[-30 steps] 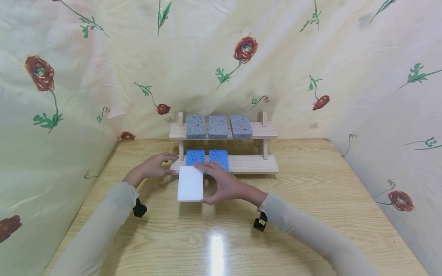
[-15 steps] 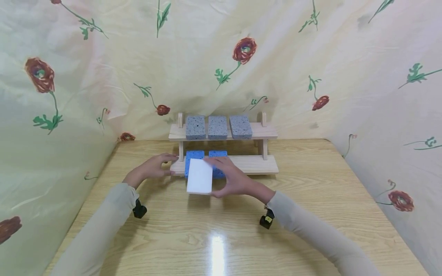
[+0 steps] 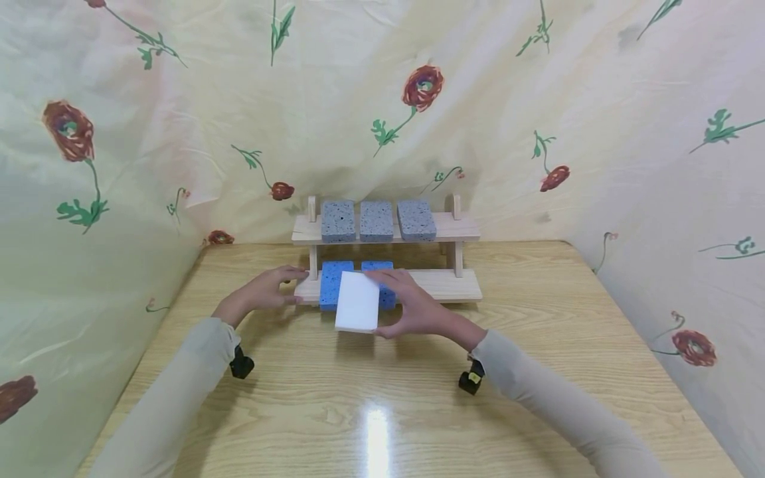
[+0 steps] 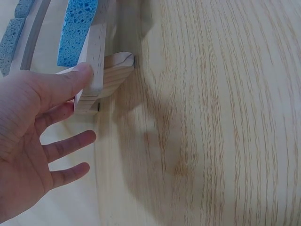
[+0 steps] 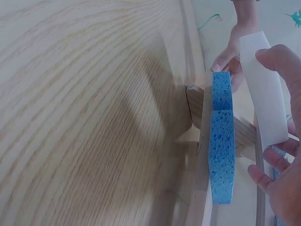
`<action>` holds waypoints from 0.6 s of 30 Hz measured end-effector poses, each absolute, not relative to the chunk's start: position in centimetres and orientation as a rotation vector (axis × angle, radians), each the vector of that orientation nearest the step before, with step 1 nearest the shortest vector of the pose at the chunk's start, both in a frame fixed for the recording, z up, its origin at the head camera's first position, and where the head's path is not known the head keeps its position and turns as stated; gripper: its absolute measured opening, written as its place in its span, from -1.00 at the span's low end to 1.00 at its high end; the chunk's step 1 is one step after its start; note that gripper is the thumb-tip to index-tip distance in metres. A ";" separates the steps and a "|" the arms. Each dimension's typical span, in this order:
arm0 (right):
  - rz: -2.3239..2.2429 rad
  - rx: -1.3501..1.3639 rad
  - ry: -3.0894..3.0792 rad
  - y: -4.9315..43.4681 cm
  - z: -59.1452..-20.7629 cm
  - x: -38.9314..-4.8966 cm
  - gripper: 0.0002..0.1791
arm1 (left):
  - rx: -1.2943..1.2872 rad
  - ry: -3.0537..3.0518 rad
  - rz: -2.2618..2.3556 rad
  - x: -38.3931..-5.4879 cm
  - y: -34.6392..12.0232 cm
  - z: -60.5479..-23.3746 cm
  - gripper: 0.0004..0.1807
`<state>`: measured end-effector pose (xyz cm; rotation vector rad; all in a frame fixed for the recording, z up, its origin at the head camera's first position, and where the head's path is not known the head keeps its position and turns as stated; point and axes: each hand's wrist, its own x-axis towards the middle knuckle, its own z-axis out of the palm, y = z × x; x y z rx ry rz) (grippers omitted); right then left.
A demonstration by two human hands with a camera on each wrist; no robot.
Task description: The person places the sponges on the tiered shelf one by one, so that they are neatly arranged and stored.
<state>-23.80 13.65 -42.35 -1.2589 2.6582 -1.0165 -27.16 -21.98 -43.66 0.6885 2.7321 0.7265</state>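
My right hand (image 3: 416, 311) holds a smooth white sponge (image 3: 357, 302) between thumb and fingers, in front of the lower board of a small two-tier wooden shelf (image 3: 439, 284). In the head view the white sponge overlaps two blue sponges (image 3: 336, 282) lying on that board and hides part of each. The right wrist view shows the white sponge (image 5: 263, 89) raised above the blue ones (image 5: 221, 155). My left hand (image 3: 269, 287) grips the left end of the lower board; its thumb presses the front edge (image 4: 96, 70), while two other fingers stick out loosely.
Three grey speckled sponges (image 3: 376, 221) lie side by side on the upper board. Beneath the shelf is a wood-grain table (image 3: 287, 398). Floral cloth (image 3: 335, 99) closes off the back and both sides. To the right of the blue sponges the lower board is bare.
My right hand has carried the white sponge to the right and a little toward the shelf, from left of the blue sponges to in front of both. The left hand has stayed put.
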 end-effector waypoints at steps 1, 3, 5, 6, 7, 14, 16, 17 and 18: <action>-1.018 -1.253 2.658 13.7 -42.3 -23.8 0.21 | 0.690 2.733 0.726 -27.1 -22.0 -43.6 -0.34; -1.021 -1.239 2.659 13.9 -42.4 -23.9 0.21 | 0.690 2.735 0.730 -27.1 -21.9 -43.6 -0.34; -1.017 -1.241 2.669 14.1 -42.5 -24.0 0.21 | 0.702 2.740 0.733 -27.1 -21.9 -43.6 -0.34; -1.019 -1.243 2.674 14.2 -42.5 -24.0 0.22 | 0.708 2.742 0.735 -27.1 -21.9 -43.6 -0.35; -1.019 -1.253 2.681 14.3 -42.5 -24.0 0.22 | 0.712 2.744 0.740 -27.0 -21.9 -43.6 -0.35; -1.036 -1.268 2.709 15.1 -42.5 -24.3 0.25 | 0.722 2.743 0.759 -26.8 -22.0 -43.5 -0.35; -1.027 -1.261 2.717 15.3 -42.5 -24.4 0.25 | 0.729 2.742 0.760 -26.8 -22.0 -43.5 -0.36; -1.023 -1.255 2.719 15.5 -42.5 -24.4 0.25 | 0.732 2.742 0.760 -26.8 -22.0 -43.5 -0.36; -1.021 -1.247 2.722 15.6 -42.5 -24.5 0.25 | 0.734 2.743 0.761 -26.8 -22.0 -43.5 -0.36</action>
